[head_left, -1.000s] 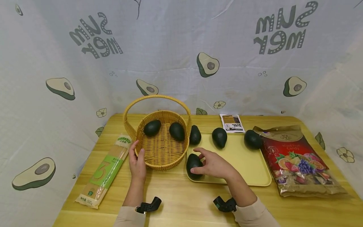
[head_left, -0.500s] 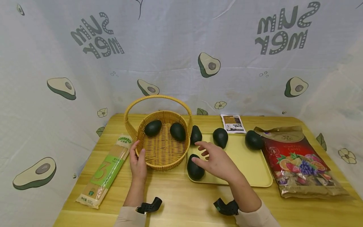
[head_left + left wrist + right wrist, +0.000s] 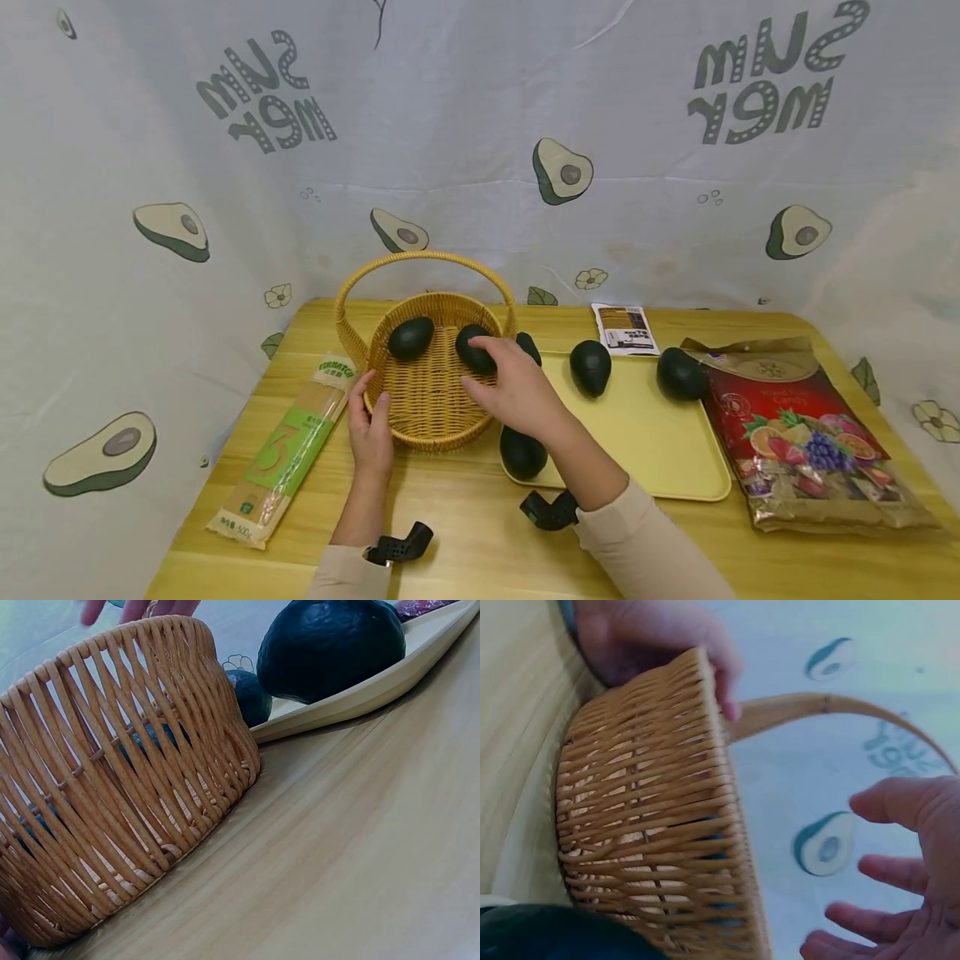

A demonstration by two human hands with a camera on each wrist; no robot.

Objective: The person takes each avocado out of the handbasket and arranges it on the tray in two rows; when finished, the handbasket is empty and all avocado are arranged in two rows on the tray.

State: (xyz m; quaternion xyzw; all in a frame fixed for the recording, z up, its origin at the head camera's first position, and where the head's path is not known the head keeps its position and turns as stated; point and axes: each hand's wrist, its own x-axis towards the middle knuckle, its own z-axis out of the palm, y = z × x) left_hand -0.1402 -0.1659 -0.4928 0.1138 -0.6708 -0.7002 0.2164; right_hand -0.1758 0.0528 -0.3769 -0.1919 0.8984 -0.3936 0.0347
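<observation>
A round wicker basket (image 3: 431,429) with a tall handle holds two dark green avocados (image 3: 410,338). My left hand (image 3: 371,442) grips its left rim; in the right wrist view, that hand's fingers hook over the edge. My right hand (image 3: 517,387) hovers over the basket's right rim, fingers spread and holding nothing, partly covering the right-hand avocado (image 3: 474,348) inside. Below it, one avocado (image 3: 522,454) lies at the near left corner of the yellow tray (image 3: 645,467). Another avocado (image 3: 590,367) lies at the tray's back, and one (image 3: 528,347) is half hidden behind my right hand.
One more avocado (image 3: 681,373) lies at the tray's back right corner, against a red candy bag (image 3: 806,433). A noodle packet (image 3: 288,450) lies left of the basket. A small white sachet (image 3: 625,329) is behind the tray, before a printed curtain (image 3: 465,125).
My right hand has left the avocado at the tray's near corner and moved left and away from me, over the basket rim. My left hand stays at the basket.
</observation>
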